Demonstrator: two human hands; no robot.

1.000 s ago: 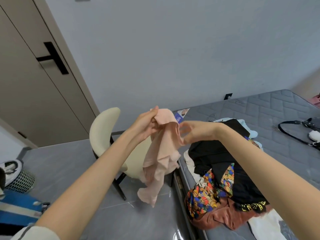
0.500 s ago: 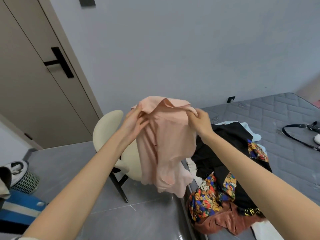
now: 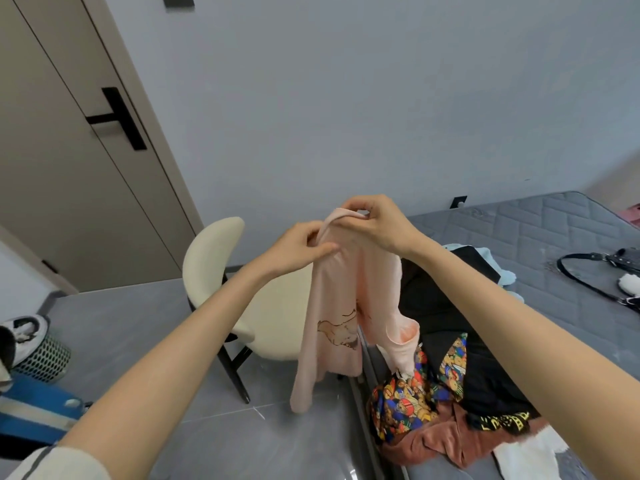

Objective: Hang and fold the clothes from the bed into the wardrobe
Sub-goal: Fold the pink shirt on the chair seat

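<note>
Item under handling: one pale pink short-sleeved cotton top (image 3: 341, 306) with a small animal print on its front, held in the air, clear of the grey quilted mattress of the bed (image 3: 540, 230). The left grip (image 3: 298, 249) pinches the fabric between thumb and curled fingers at the upper edge on the chair side. The right grip (image 3: 375, 225), slightly higher and just beside it, is curled round the folded neckband at the very top. Both grips are therefore clenched on the garment and sit close together, nearly touching. The top hangs straight down from them, with its long axis vertical and its hem towards the floor. It is suspended over the strip of floor between the cream round-backed chair (image 3: 221, 258) and the edge of the bed. The body is gathered into a narrow column, with one sleeve opening towards the bed side. Judgement: the piece is being oriented for hanging or folding, and the next move depends on parting the grips sideways along the shoulder line, the left towards the chair and the right towards the bed. Neither hand is nearer, as both hold the same upper edge. A heap remains on the bed: a black garment (image 3: 450, 299), a multicoloured bear-print cloth (image 3: 405, 400) and a rust-brown piece (image 3: 446, 441). The task looks early. No hanger is in view.
</note>
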